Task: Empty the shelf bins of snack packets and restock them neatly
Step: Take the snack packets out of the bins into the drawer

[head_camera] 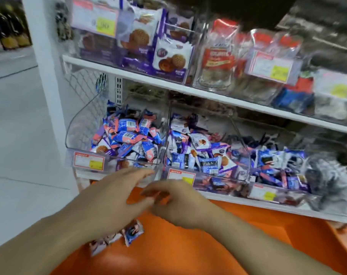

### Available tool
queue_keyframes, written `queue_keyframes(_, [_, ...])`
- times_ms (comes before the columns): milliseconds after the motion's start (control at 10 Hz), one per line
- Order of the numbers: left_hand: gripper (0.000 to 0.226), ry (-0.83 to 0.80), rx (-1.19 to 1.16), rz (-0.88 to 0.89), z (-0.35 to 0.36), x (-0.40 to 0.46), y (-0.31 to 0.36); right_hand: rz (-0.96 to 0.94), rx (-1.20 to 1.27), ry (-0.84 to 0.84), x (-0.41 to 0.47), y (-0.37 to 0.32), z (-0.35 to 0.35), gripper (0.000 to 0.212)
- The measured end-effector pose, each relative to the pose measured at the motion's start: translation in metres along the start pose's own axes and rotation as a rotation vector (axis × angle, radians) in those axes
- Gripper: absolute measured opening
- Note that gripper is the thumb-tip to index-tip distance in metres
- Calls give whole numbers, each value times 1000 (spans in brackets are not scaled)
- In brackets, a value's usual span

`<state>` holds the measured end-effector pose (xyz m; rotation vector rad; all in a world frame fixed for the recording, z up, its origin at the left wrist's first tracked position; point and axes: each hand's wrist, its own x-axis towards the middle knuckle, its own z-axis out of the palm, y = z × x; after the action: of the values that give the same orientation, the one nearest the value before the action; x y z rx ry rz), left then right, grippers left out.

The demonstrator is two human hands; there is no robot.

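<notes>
Head view: left hand (117, 192) reaches forward, fingers fairly straight and spread a little, fingertips at the front lip of the clear plastic shelf bin on the left (79, 143); whether they touch it, cannot tell (motion blur). Palm holds nothing visible. Right hand (176, 203) just beside the left, fingers loosely curled toward it, nothing visible in the grip; blur hides whether the two hands touch. Left bin is heaped with small blue-and-pink wrapped snack packets (127, 135); red-and-yellow price tag (89, 161) on its front. Next bin to the right, clear plastic (246, 155), piled with blue-and-white waffle-biscuit packets (204, 155), own price tag (181, 176) in front. Both bins sit on the white lower shelf (268, 205). Below the hands, orange plastic basket or tub (188, 245), a few loose small snack packets (117, 238) lying in it under the left forearm. White upper shelf (168, 86) carries purple-and-white biscuit packs (168, 56) and clear packs with red labels (218, 58), blurred
</notes>
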<state>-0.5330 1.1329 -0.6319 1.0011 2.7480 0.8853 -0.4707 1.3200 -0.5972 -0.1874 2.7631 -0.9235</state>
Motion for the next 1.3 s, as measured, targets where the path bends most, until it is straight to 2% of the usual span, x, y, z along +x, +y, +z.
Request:
queue_keyframes(100, [62,39,12,-10,-8,4,15,-35,24,258,-20,6,-48,27])
queue_keyframes(200, [64,115,10,41,-5,12,12,48,-44,505,-19,35,-73,25])
queue_keyframes(300, [61,107,23,44,-7,16,23,131,-121,494,-1,60,-80,35])
queue_keyframes(400, [58,100,3,42,-13,20,34,150,-93,523,21,70,-75,35])
queue_keyframes(500, [55,103,-17,4,-20,18,46,173,-73,556,30,69,-69,23])
queue_keyframes(600, [48,107,-89,-48,-22,14,54,169,63,637,21,62,-78,12])
queue_keyframes(700, [56,158,-249,-117,-25,17,69,74,252,703,-3,43,-93,16])
queue_keyframes(800, [58,161,-459,-190,-27,25,88,-40,406,597,-26,19,-93,13])
queue_keyframes(900, [28,109,-535,-218,-28,29,96,-69,421,534,-34,21,-93,23])
queue_keyframes(1000, [37,140,-554,-226,-29,25,91,73,228,648,-28,54,-104,36])
queue_keyframes(1100, [33,160,-598,-289,-31,20,78,252,-73,560,-15,86,-105,35])
queue_keyframes(1200, [47,177,-626,-359,-34,17,70,313,-200,423,-1,108,-97,41])
queue_keyframes(1300, [60,179,-609,-394,-35,19,63,368,-296,420,6,113,-96,43])
